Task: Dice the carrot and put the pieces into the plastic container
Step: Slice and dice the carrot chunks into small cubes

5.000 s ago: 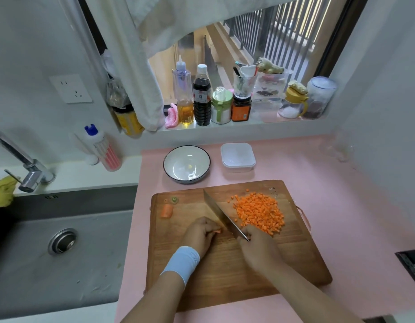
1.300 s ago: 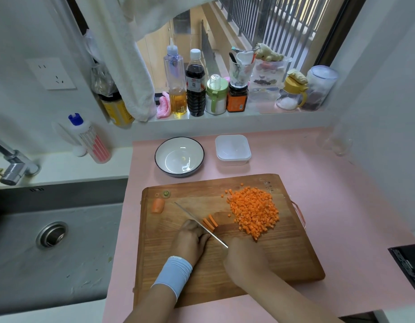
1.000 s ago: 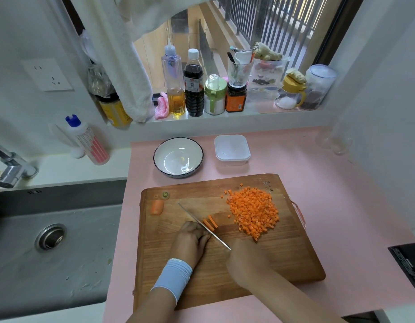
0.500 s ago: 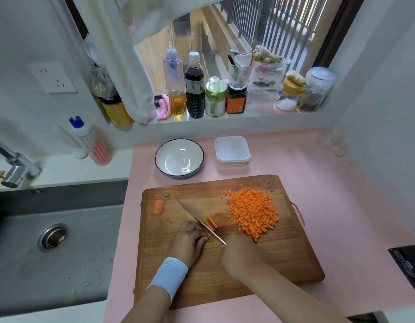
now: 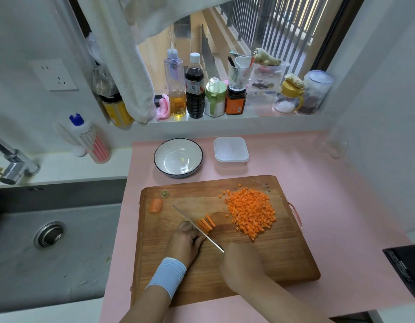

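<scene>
The right hand (image 5: pixel 241 262) gripped the knife (image 5: pixel 197 229), blade set across the carrot sticks (image 5: pixel 206 223). The left hand (image 5: pixel 186 243), fingers curled, pinned them beside the blade, with the diced pile (image 5: pixel 251 212) close by.

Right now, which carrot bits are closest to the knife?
The long carrot sticks beside the knife; the diced pile and the lone stub lie farther off.
</scene>
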A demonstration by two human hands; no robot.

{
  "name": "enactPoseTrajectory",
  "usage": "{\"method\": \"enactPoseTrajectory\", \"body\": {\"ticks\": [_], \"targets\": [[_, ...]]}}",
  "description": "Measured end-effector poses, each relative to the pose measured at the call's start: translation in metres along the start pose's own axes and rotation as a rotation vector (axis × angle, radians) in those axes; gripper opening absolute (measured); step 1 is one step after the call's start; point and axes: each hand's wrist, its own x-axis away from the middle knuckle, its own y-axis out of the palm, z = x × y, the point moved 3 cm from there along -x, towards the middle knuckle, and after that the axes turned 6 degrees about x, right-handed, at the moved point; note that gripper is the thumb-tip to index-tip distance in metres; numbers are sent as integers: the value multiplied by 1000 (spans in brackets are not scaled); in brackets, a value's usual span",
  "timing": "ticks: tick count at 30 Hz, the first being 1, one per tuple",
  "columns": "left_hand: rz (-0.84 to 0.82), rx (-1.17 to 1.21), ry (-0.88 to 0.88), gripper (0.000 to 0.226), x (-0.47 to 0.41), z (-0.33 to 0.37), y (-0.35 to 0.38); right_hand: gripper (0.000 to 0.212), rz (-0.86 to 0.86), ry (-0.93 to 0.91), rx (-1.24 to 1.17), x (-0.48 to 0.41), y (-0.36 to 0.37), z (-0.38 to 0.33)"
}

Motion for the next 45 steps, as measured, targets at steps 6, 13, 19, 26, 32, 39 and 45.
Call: {"method": "enactPoseTrajectory", "body": {"ticks": [6,13,19,26,32,39,45], "targets": [[3,25,-47,10,2,-5,4,16,-81,35,-70,-9,1,5],[15,65,-58,12,2,-6,5,17,-103,25,-113,-29,2,-5],[-20,94,-44,13,1,-6,2,20,-84,33,-150,-36,3,0],[-72,36,-7,12,-1,-6,1,22,-54,10,-142,-30,6,-1],[-52,32,-25,12,-1,-9,3,22,-19,-3,-117,-20,7,1],[-3,75,-9,12,7,-10,7,30,-29,18,-144,-15,9,9],[37,64,24,5,11,-15,12,28,-58,47,-148,-18,11,9]]}}
